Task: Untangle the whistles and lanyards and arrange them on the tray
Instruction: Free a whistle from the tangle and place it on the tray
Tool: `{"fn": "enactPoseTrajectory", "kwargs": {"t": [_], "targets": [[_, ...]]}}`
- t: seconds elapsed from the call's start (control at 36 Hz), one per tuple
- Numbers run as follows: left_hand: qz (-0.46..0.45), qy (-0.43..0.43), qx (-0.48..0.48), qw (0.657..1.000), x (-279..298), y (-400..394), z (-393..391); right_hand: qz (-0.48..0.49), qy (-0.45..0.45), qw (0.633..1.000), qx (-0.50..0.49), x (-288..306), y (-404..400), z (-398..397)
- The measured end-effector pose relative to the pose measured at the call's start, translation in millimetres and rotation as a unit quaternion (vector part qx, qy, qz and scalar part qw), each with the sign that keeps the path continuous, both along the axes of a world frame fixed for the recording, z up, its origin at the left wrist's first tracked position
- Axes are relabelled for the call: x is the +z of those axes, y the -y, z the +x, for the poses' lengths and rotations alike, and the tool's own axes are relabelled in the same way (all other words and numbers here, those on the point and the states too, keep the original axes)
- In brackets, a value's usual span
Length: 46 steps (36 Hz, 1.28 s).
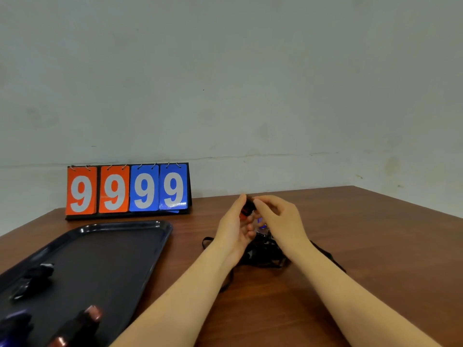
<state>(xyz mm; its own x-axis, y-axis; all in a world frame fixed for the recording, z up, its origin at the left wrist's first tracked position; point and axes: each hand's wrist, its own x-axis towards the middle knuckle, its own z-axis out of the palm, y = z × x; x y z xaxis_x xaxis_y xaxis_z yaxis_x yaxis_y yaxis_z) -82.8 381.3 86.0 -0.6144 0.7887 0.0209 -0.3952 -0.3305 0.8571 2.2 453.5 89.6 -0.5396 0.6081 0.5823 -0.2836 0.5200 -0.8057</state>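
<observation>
A tangle of black lanyards (265,254) lies on the wooden table, right of the dark tray (140,246). My left hand (234,225) and my right hand (276,216) are raised together just above the tangle. Between their fingertips they pinch a small dark red whistle (248,209) wrapped in black cord. A blue whistle (261,225) shows beneath my right hand. On the tray's near left part lie a wrapped black whistle (35,279), a wrapped red one (82,321) and a blue one (15,326) at the frame edge.
A flip scoreboard (127,190) showing 9 9 9 9 stands at the table's back left, behind the tray. A pale wall rises behind the table. Lanyard loops trail left (206,241) and right (328,256) of the tangle.
</observation>
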Motion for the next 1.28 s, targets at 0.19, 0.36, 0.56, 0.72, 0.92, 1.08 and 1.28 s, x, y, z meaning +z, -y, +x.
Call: {"fn": "enactPoseTrajectory", "kwargs": {"t": [0.19,0.36,0.56,0.72,0.92,1.08,1.28], "targets": [[-0.022,-0.013,-0.021,0.999,2.0,4.1,-1.8,0.004,-0.016,1.0,-0.022,3.2,-0.3,2.2],[-0.001,-0.008,-0.037,0.999,4.1,4.8,0.7,0.008,-0.008,1.0,-0.02,1.5,1.0,0.8],[-0.006,-0.019,-0.044,0.999,5.4,1.1,9.4,0.011,0.007,1.0,-0.029,1.1,0.4,-0.4],[-0.025,-0.022,-0.043,0.999,4.8,-0.5,7.9,0.027,-0.012,0.999,-0.039,1.9,1.5,0.2],[-0.002,0.032,-0.013,0.999,3.2,0.6,9.4,0.033,0.023,0.999,-0.024,-5.3,-0.2,-4.1],[0.011,0.034,-0.007,0.999,-1.0,-1.5,4.9,0.025,0.042,0.999,0.012,-9.4,0.3,-4.3],[-0.015,-0.059,0.012,0.998,0.0,-7.3,0.6,-0.024,0.048,0.998,0.029,-2.8,0.5,-3.0]]}}
